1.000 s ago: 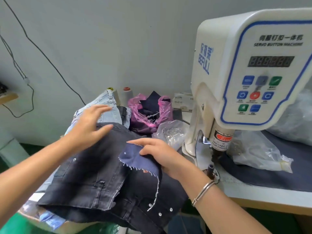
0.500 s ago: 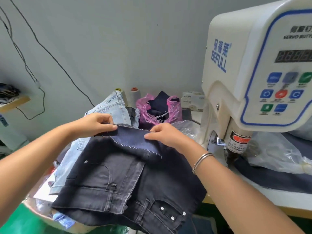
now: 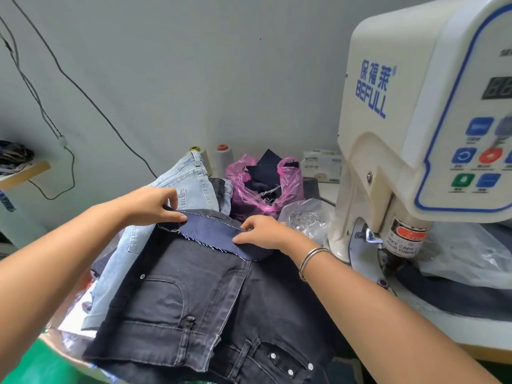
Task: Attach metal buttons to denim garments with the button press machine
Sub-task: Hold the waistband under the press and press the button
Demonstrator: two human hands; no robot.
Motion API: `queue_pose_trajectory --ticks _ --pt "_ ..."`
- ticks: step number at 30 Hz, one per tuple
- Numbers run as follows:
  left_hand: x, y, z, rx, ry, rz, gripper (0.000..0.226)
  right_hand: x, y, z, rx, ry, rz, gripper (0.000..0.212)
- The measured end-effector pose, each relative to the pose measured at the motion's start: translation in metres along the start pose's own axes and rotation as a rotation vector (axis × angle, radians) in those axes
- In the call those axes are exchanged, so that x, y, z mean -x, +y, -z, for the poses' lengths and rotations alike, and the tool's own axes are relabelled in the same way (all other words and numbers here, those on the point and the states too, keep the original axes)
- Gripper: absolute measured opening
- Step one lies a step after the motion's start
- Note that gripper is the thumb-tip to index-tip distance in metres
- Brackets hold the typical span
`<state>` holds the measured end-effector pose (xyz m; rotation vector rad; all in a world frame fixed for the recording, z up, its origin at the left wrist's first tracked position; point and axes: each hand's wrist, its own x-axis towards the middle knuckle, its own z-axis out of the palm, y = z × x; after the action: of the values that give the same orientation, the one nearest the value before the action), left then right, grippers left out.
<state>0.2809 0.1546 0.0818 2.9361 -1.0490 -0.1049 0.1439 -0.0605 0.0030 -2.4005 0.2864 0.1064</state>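
A pile of dark grey denim garments (image 3: pixel 199 295) lies in front of me, with metal buttons (image 3: pixel 291 371) along a lower waistband. On top lies a navy cloth strip (image 3: pixel 213 231) with frayed white threads. My left hand (image 3: pixel 151 205) pinches the strip's left end. My right hand (image 3: pixel 263 231), a bracelet on its wrist, pinches the strip's right part. The white button press machine (image 3: pixel 410 128) stands at the right, its press head (image 3: pixel 401 242) above the table.
Light blue jeans (image 3: pixel 188 181) lie behind the dark pile. A pink plastic bag (image 3: pixel 263 187) of dark cloth, two thread cones (image 3: pixel 221 155), a clear bag of metal parts (image 3: pixel 304 217) and small boxes (image 3: pixel 321 164) stand at the back. Cables hang on the wall.
Both hands went from lying flat on the pile to pinching the navy strip's ends, spreading it across the top edge. The view has shifted closer and left.
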Motion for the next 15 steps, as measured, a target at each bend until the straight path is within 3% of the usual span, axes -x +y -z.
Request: queue_pose_trajectory --ticks 2,5,8,11,15 --pt "0.002 -0.005 -0.002 -0.034 0.015 -0.043 0.032 0.003 0.0 0.001 0.057 0.076 0.056 0.019" --pt "0.007 -0.011 -0.006 -0.003 0.035 -0.132 0.026 0.016 0.002 -0.001 -0.044 0.201 0.168 0.03" --pt "0.01 -0.002 -0.008 -0.014 -0.004 -0.252 0.046 0.036 0.002 0.002 -0.183 0.247 0.293 0.017" --pt "0.015 0.02 -0.006 -0.046 -0.06 -0.365 0.032 0.064 -0.002 0.007 -0.255 0.252 0.365 0.011" --pt "0.034 0.048 0.002 0.187 -0.184 -0.43 0.027 0.12 0.004 0.008 -0.343 0.253 0.391 0.015"
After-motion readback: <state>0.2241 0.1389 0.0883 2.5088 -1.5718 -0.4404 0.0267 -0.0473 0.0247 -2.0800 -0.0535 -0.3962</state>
